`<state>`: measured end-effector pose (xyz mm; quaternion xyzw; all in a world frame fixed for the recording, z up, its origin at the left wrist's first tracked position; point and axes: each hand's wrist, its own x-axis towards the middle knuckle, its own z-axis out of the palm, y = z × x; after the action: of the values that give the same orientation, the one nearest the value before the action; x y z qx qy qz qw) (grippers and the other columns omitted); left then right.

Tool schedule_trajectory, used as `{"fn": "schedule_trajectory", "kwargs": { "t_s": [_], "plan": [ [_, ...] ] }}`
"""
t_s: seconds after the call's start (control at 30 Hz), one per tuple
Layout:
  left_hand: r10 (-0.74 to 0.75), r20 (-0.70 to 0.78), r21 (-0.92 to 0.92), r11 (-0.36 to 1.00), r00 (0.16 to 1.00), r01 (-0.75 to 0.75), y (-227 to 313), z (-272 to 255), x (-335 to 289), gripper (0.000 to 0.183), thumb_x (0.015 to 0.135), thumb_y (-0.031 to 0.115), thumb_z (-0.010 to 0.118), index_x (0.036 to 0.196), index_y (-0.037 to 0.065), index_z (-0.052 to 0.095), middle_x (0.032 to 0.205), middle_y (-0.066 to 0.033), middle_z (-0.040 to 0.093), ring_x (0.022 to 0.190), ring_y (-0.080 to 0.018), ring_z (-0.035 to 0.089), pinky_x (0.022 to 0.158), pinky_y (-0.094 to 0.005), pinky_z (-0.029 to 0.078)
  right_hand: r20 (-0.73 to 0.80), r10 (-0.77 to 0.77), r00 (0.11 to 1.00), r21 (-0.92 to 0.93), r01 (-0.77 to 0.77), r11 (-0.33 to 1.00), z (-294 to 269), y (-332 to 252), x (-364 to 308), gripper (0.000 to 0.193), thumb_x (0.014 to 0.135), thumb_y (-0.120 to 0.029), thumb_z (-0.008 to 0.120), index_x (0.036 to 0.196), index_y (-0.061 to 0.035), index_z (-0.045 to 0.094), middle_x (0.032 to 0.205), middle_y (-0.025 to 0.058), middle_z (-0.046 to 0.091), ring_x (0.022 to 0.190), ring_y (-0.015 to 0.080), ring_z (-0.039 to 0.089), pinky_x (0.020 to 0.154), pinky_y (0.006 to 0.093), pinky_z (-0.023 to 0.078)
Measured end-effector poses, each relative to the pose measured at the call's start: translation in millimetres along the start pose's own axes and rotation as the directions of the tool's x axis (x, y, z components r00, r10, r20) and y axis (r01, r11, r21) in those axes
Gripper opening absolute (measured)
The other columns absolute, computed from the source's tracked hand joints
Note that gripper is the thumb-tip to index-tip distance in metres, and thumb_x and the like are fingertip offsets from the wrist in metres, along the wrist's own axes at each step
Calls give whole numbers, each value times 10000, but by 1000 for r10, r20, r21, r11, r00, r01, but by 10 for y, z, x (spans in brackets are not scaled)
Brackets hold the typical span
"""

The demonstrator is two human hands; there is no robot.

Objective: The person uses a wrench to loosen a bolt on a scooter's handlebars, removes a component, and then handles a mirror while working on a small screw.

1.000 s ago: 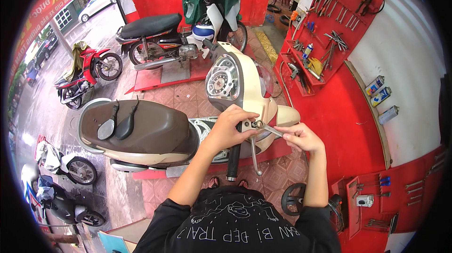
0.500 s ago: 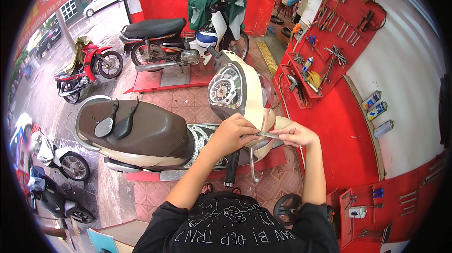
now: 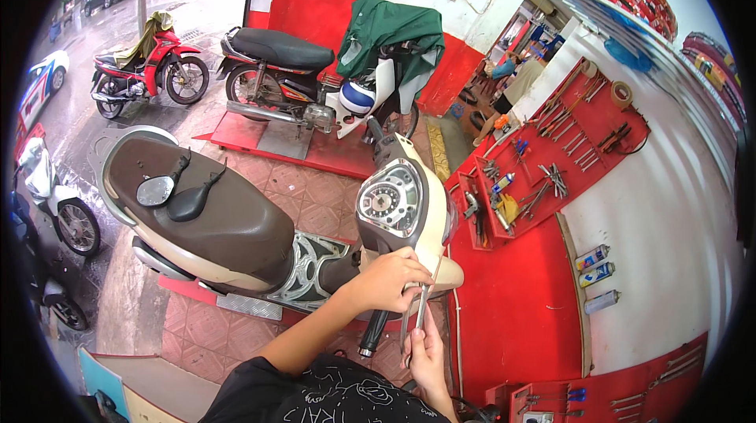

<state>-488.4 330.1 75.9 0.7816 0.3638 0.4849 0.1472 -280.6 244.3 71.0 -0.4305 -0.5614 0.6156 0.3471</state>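
Note:
A cream scooter (image 3: 425,210) with a round speedometer (image 3: 387,204) and a brown seat (image 3: 228,214) stands in front of me. My left hand (image 3: 387,280) is closed over the near handlebar, just above its black grip (image 3: 370,335). Below it, my right hand (image 3: 429,350) holds a thin metal tool (image 3: 425,297). The tool's shaft points up to the underside of the handlebar housing, next to my left hand's fingers. Two black mirrors (image 3: 175,194) lie loose on the seat.
A red tool board (image 3: 567,147) with wrenches and pliers hangs on the right wall, spray cans (image 3: 592,265) below it. A black motorbike (image 3: 299,76) under a green cover sits on a red lift behind. More bikes (image 3: 150,68) stand at the left by the street.
My right hand has dropped below the handlebar and the tool has turned from lying across to pointing upward. My left hand stays on the handlebar. The view has tilted up.

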Motion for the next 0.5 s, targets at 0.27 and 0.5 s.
{"fn": "schedule_trajectory", "kwargs": {
  "t_s": [0.27,0.5],
  "plan": [
    [-121,12,-72,990,993,122,-13,20,25,419,760,90,733,1177,99,774,1016,-84,764,1012,-297,649,940,-402,547,-51,-14,999,-16,14,1000,59,-228,-22,593,1110,-146,478,1656,-110,251,684,-10,483,476,69,435,425,237,451],
    [-95,-10,-141,986,995,93,-145,104,6,407,792,190,792,1190,112,757,1004,-87,756,1025,-307,664,900,-424,563,185,47,982,-224,-4,975,-1011,-359,338,405,1061,-116,597,1458,-35,597,613,-14,548,478,63,443,467,236,364]
  ]
}}
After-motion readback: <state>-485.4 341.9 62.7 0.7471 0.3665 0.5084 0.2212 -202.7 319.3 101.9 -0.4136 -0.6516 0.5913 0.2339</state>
